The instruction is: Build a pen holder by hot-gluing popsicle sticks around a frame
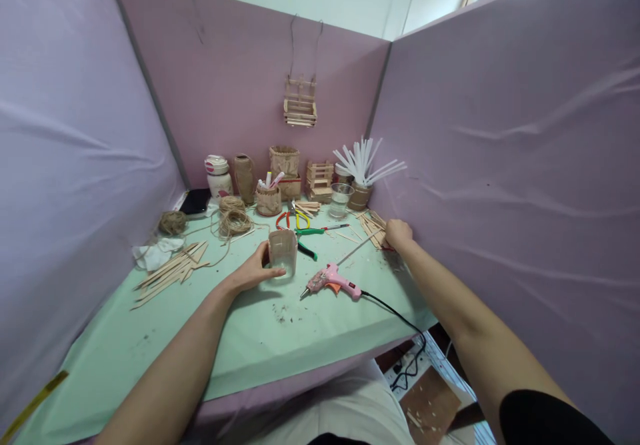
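My left hand (255, 270) is wrapped round a small translucent cup (283, 252), which is tilted with its open end towards me and held just over the table. My right hand (399, 234) is closed at a pile of flat wooden sticks (371, 230) by the right wall. Its fingers are turned away, so what they hold is hidden. Between my hands lies a pink glue gun (333, 281), nozzle pointing left. From its back a long glue stick (357, 250) reaches towards the pile near my right hand.
Pliers (303, 220) and a green-handled tool (310, 232) lie behind the cup. Twine (234, 220) and more wooden sticks (173, 270) are on the left. Along the back stand a glass of water (340, 202), a pen holder (269, 201) and a bottle (219, 178). A black cord (395, 310) crosses the front edge.
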`<state>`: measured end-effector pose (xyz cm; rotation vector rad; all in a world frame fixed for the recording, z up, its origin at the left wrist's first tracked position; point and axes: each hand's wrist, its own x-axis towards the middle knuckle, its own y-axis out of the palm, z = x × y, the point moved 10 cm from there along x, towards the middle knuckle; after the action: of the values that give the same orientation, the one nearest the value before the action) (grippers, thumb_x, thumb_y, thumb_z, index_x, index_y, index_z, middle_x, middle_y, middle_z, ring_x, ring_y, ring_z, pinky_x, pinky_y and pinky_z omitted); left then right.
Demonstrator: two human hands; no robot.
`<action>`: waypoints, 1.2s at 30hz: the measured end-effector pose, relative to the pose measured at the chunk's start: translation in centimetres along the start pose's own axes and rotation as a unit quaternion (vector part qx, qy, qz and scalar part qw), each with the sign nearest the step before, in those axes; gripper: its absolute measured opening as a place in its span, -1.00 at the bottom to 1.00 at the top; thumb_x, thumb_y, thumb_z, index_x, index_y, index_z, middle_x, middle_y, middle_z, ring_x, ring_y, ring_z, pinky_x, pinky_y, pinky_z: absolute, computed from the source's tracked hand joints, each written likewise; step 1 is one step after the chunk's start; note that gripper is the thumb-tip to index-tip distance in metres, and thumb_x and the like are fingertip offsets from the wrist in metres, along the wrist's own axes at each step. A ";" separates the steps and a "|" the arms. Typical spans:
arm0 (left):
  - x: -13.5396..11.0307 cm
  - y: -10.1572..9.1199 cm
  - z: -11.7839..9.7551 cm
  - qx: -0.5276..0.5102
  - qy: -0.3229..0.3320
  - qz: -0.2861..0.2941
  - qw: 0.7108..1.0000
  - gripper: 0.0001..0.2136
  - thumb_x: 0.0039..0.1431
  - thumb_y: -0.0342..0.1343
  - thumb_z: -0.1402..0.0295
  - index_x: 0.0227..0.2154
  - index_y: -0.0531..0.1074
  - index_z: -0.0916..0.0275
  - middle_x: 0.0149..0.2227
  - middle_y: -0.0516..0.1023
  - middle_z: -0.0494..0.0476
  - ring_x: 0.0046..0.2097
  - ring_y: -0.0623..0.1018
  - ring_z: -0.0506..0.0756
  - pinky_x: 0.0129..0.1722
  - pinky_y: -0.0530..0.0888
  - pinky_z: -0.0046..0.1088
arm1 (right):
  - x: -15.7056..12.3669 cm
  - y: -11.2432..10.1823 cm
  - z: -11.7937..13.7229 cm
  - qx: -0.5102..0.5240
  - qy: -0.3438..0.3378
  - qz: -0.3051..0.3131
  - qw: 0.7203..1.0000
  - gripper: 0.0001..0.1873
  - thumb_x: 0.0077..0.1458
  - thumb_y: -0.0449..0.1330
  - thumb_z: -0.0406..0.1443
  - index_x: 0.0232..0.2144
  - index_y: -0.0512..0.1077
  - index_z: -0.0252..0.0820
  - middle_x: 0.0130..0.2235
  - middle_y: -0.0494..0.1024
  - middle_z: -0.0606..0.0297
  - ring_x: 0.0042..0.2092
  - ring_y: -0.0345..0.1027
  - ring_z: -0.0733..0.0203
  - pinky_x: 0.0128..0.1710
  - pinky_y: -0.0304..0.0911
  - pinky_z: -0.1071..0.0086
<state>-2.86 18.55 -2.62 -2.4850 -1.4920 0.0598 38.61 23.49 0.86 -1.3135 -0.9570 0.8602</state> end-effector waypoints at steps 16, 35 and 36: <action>-2.5 -8.0 -3.1 -0.104 0.079 -0.326 0.936 -0.55 0.01 0.10 -0.04 -0.20 0.43 0.24 -0.23 0.55 0.16 -0.16 0.52 0.12 -0.17 0.38 -0.38 | -8.0 -9.2 3.7 0.144 -0.044 -0.174 0.973 -0.65 0.25 -0.04 -0.22 -0.25 0.50 -0.28 -0.25 0.57 0.03 -0.21 0.42 0.15 -0.24 0.20 0.40; -4.2 -6.6 -6.9 -0.281 0.076 -0.254 0.922 -0.77 -0.20 0.36 0.34 -0.46 0.48 0.31 -0.50 0.51 0.04 -0.48 0.42 -0.08 -0.45 0.33 -0.55 | -26.3 -7.1 26.2 0.339 -0.347 -0.285 0.826 -0.75 0.22 0.01 -0.30 -0.51 0.31 -0.12 -0.49 0.39 0.31 -0.45 0.25 0.27 -0.43 0.09 0.41; -4.1 -6.4 -6.7 -0.279 0.071 -0.252 0.924 -0.76 -0.21 0.36 0.33 -0.46 0.48 0.31 -0.50 0.51 0.04 -0.47 0.43 -0.07 -0.44 0.33 -0.55 | -26.4 -7.1 26.2 0.333 -0.348 -0.289 0.827 -0.75 0.23 0.00 -0.31 -0.51 0.31 -0.12 -0.49 0.39 0.30 -0.44 0.25 0.26 -0.42 0.10 0.40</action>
<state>-9.29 16.62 4.95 -2.3010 -2.2704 -0.7119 4.22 8.62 6.15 -0.0434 -1.3455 1.0611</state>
